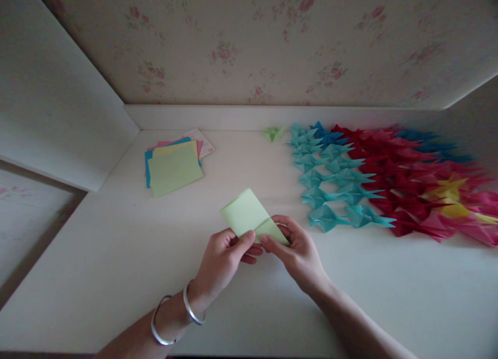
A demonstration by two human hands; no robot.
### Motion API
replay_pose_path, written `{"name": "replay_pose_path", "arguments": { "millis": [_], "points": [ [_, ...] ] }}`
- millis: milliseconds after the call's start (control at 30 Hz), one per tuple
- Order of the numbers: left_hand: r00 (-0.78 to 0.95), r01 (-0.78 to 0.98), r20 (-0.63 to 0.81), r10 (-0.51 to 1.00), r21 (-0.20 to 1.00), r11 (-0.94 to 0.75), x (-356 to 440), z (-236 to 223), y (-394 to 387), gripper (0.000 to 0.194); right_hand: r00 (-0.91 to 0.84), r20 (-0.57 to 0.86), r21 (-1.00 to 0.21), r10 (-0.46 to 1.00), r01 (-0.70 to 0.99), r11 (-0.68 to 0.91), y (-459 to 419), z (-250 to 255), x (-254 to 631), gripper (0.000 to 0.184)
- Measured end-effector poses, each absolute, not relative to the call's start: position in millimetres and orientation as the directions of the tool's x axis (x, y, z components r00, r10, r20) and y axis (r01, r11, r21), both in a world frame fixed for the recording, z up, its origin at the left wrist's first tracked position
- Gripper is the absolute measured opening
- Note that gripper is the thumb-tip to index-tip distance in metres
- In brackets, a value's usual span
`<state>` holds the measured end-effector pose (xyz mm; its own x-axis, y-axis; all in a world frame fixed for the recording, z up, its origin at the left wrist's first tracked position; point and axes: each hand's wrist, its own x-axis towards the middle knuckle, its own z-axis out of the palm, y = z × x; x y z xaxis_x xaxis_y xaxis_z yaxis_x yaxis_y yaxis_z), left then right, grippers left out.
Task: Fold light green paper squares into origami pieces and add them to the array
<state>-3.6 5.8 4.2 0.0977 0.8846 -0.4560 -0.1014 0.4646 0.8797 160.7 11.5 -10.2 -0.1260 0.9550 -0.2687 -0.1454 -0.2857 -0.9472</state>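
A pale green sheet of origami paper (249, 211), folded over on itself, is held above the white tabletop at the middle of the view. My left hand (229, 250) pinches its lower edge, thumb on top and fingers underneath. On the right, my right hand (293, 247) grips the lower right part, its thumb close to the left thumb. The fingers beneath the paper are partly hidden. Two silver bangles (189, 307) circle my left wrist.
A stack of coloured paper (175, 169), light green on top, lies back left. One green paper crane (274, 134) sits near the wall ledge. Rows of turquoise cranes (327, 216), red cranes (389, 182), and pink, yellow and blue ones fill the right. A white panel (58, 89) stands left.
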Motion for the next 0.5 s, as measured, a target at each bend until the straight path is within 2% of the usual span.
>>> {"name": "replay_pose_path", "arguments": {
  "millis": [200,500],
  "points": [
    [0.086,-0.027,-0.398,0.913,0.915,0.402,-4.2,5.4,2.8,0.029,-0.157,-0.281,-0.932,0.947,-0.192,-0.308,10.7,-8.6,159.9,0.035],
    [0.018,-0.075,-0.401,0.916,0.913,0.401,-3.1,2.9,4.7,0.03,-0.107,-0.343,-0.92,0.933,-0.163,-0.357,13.5,-7.4,160.4,0.044]
  ]
}}
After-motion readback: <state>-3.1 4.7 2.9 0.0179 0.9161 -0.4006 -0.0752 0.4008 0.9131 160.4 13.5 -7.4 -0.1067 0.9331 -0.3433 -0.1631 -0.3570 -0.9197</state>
